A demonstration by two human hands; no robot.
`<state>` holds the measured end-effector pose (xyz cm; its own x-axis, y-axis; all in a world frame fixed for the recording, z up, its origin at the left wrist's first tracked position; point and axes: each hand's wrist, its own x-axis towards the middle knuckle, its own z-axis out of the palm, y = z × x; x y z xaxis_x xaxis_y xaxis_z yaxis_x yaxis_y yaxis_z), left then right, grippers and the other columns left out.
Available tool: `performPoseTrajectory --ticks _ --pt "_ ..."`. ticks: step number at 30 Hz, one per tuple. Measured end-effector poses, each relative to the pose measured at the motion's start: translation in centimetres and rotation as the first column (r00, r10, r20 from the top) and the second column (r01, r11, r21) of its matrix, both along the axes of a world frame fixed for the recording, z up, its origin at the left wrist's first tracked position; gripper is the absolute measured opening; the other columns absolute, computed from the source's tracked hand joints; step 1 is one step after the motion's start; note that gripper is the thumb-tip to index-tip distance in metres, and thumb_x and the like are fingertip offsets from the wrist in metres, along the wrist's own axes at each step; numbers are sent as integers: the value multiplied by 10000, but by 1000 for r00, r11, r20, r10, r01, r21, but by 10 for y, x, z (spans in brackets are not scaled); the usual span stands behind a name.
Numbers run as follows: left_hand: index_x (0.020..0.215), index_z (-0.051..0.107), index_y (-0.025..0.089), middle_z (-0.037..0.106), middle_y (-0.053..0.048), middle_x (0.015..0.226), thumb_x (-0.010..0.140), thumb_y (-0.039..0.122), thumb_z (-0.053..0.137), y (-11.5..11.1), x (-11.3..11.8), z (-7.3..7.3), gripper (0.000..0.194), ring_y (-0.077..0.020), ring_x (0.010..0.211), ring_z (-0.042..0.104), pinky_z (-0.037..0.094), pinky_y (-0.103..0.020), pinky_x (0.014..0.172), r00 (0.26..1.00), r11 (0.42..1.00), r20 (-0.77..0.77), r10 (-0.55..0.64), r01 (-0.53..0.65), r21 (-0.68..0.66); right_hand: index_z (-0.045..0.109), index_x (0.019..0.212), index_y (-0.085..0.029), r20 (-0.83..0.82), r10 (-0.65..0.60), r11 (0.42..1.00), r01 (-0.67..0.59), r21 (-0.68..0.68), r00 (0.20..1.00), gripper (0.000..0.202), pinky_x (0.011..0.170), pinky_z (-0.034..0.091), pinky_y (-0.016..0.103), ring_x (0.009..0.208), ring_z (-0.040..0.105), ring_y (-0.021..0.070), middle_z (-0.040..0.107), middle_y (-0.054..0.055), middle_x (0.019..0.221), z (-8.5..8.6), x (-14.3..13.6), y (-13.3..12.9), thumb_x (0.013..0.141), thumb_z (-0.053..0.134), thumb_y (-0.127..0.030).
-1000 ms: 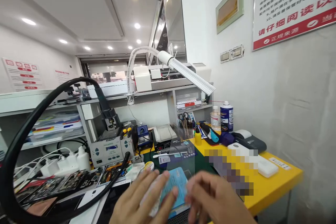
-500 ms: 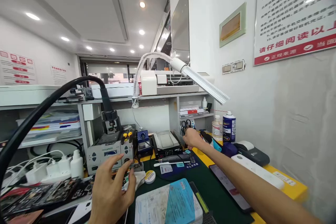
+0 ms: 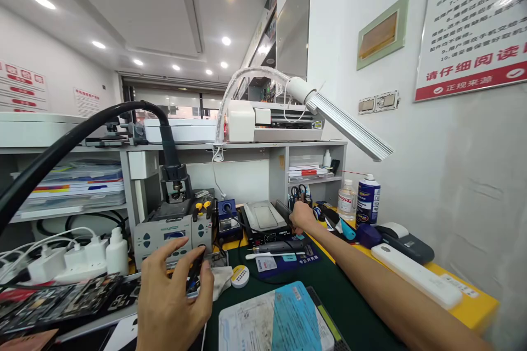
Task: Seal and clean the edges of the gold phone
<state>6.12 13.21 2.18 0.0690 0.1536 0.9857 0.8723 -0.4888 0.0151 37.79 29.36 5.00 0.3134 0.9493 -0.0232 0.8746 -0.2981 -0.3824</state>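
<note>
A flat-boarded grey shelf [image 3: 278, 167] is set across the back of the bench, and the bench is covered in front by a smooth dark green mat [image 3: 346, 310]. Above these, a ribbed, bar-shaped white lamp [image 3: 349, 125] is carried on a curved, clear-sleeved neck. At the left a boxy grey machine [image 3: 164, 244] is fitted with buttons and a small display. A scuffed, round-cornered white and blue packet [image 3: 251, 321] is laid flat on the mat. The left hand [image 3: 177, 285] is raised before the machine, its fingers bent and parted widely from the thumb; nothing is seen gripped. The right hand [image 3: 302, 216] is stretched to the back, its fingers curled; how far they are closed, and on what, cannot be told. Black loop-handled scissors [image 3: 300, 192] are stood just behind it, below the shelf. Near the left hand are placed a crumpled white tissue [image 3: 222, 281] and a round, white-rimmed yellow tub [image 3: 240, 276].
</note>
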Motion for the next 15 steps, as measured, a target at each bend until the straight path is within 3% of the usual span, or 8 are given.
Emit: performPoseTrajectory --ticks 8,15 --pt "1011 669 128 540 -197 1172 882 187 637 -1 4 0 145 -364 1091 545 485 -522 875 1000 1000 -10 -25 25 -15 630 1191 -115 163 -37 990 13 143 986 307 902 549 430 1055 643 244 634 122 1206 -7 -6 -12 970 651 -327" --pt "1025 677 122 524 -201 1194 887 209 631 0 5 -4 169 -371 1092 539 500 -498 827 1000 998 -23 -21 20 -55 610 1238 -131 191 -6 991 -20 136 982 338 907 548 443 1070 635 250 614 122 1248 -1 -9 -22 971 648 -334"
